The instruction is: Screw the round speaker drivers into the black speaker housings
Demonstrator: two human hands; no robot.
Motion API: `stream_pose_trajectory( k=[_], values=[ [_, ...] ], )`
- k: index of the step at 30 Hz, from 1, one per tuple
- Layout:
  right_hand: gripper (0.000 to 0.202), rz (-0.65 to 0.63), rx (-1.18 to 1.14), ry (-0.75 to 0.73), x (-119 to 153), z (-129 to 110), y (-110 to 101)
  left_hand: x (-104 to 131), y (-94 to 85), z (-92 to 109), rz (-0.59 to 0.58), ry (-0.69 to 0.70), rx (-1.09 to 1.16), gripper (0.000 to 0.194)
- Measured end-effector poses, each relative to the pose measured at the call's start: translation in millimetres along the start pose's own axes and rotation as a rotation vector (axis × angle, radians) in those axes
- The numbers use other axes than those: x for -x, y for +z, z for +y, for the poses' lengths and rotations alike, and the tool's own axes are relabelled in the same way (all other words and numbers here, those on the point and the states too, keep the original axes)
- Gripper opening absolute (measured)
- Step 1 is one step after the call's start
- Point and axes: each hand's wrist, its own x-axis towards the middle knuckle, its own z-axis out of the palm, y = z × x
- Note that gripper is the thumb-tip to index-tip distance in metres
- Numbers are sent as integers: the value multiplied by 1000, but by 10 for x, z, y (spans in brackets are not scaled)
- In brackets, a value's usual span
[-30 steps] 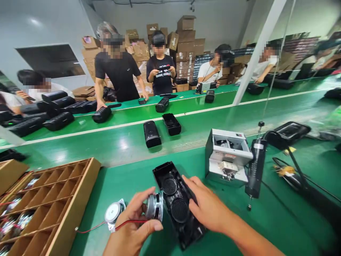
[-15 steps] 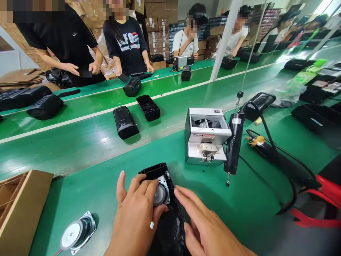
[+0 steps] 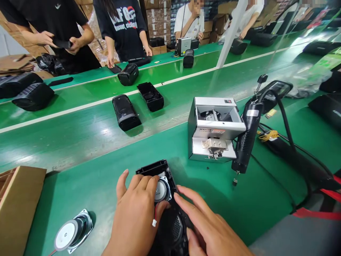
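Note:
My left hand (image 3: 135, 209) is closed over a round speaker driver (image 3: 162, 190) with a square metal frame, its fingers covering the left part. The driver sits in the upper end of an open black speaker housing (image 3: 173, 209) lying on the green table. From under the left thumb hangs a red wire with a small white connector (image 3: 154, 223). Along the housing's right wall, my right hand (image 3: 210, 227) grips the edge, fingers extended and thumb lower down. A second speaker driver (image 3: 66, 234) lies on the table to the left.
Ahead stand a silver screw feeder (image 3: 213, 128) and a hanging black electric screwdriver (image 3: 247, 135). A cardboard box (image 3: 23, 202) is at left. Black speaker housings (image 3: 125, 112) lie on the conveyor belt (image 3: 80, 138). Several people work across it.
My view has shifted slightly downward. Both hands stay at the housing, with the driver still under my left fingers. Across the belt, the person at left has raised a black part.

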Motion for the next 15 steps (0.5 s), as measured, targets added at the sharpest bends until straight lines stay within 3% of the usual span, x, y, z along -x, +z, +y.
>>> stream_pose_trajectory(
  k=[6,12,14,15],
  values=[
    [89,26,23,-9,-28,-7,-6,-14,-9,23,-32,-21,9,40],
    [84,76,-29,-52,16,-74,-11,-21,21,28,-145,-142,113,43],
    [74,272,-44,-90,29,-19,-124,-4,49,5,-164,-157,129,45],
    [67,461,-3,-96,25,51,-218,3,62,-5,-173,-165,122,45]
  ],
)
